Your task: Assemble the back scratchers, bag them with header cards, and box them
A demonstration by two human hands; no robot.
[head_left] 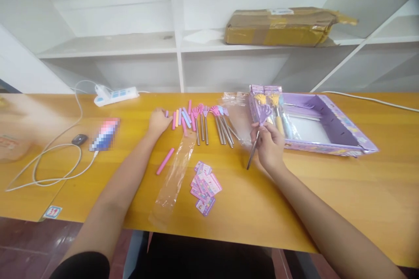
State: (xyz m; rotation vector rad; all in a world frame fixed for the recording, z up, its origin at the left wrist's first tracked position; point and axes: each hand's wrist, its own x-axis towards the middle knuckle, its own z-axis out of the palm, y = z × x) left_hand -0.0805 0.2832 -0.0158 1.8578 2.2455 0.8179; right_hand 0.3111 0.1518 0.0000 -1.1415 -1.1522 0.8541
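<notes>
My right hand (271, 144) is closed round a back scratcher with a purple hand-shaped head (264, 112) and a metal rod pointing down toward the table. On the left, my left hand (160, 122) pinches a short purple tube (166, 113); its fingertips partly hide it. Beside it lie several pink, orange, purple and blue tubes (182, 117). To their right rest more back scratchers with pink heads (205, 110) and bare metal rods, and another group with pink, blue and purple heads (220, 111). A lone pink tube (165, 161) lies nearer me.
A purple display box (342, 146) at right holds bagged back scratchers (278, 113). Clear plastic bags (176, 170) and printed cards (205, 185) lie on the table. At left are a power strip (117, 96), a phone (105, 134), a mouse (79, 139) and cables. A carton (278, 28) sits on the shelf.
</notes>
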